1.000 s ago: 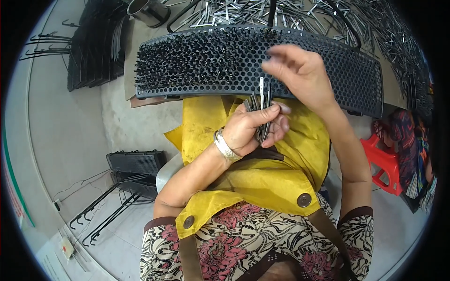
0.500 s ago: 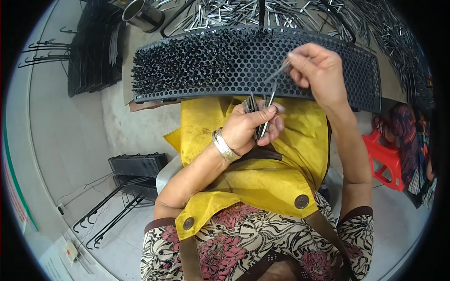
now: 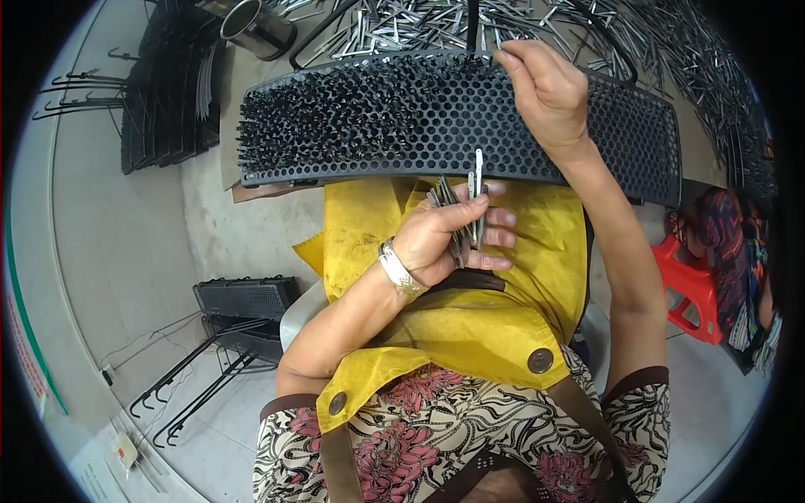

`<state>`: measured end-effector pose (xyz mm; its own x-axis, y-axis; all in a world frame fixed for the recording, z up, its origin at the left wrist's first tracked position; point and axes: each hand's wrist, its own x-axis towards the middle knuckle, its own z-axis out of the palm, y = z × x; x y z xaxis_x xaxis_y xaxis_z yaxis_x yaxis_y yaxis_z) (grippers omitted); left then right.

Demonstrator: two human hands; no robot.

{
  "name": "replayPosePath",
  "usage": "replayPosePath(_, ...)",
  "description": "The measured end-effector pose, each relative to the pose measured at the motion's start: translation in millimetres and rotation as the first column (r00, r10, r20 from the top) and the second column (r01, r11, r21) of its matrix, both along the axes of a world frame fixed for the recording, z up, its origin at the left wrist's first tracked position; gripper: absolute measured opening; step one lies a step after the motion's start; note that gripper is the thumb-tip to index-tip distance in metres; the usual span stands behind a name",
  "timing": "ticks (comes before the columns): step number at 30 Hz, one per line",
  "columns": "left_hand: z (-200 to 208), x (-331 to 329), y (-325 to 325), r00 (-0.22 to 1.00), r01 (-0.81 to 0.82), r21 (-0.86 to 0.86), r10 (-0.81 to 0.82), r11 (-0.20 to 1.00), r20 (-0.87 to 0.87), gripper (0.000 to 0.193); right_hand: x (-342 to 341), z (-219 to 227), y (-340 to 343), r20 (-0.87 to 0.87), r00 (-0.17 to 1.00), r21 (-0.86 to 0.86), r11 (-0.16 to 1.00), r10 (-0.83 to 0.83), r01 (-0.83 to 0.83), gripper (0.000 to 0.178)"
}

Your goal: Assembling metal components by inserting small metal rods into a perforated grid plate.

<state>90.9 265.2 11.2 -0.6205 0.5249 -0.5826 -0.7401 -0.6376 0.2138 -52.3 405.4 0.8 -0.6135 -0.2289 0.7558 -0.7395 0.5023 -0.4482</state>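
A long black perforated rack (image 3: 631,138) lies across in front of me, its left part crowded with upright dark metal pieces (image 3: 327,117). My left hand (image 3: 436,233), below the rack's near edge, is closed round a bundle of thin metal strips (image 3: 478,172), the thumb pressed over them. Two of these strips jut up toward the rack. My right hand (image 3: 553,94) is above the far middle of the rack, thumb and forefinger pinched together beside the filled holes. Whatever lies between those fingertips is too small to make out.
Loose metal strips (image 3: 402,29) cover the table beyond the rack, with more heaped at the far right. A steel cup (image 3: 256,32) stands far left. Black racks (image 3: 168,101) are stacked at left. A red stool (image 3: 692,285) stands at right; a yellow apron (image 3: 360,218) covers my lap.
My right hand has moved from near the left hand, where it held a strip, away to the rack's far side. The left hand's fingers have spread slightly around the bundle.
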Motion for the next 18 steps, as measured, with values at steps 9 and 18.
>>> replayPosePath(9,-5,-1,0,1.000,-0.017,-0.054,0.015,0.998,-0.027,0.025,2,2,-5,0.016,0.998,0.420,0.905,0.068,-0.068,0.010)
replayPosePath(18,6,0,2,0.988,-0.003,-0.114,-0.015,0.993,-0.152,0.028,53,26,12,0.851,0.295,-0.345,0.887,0.434,-0.307,0.008)
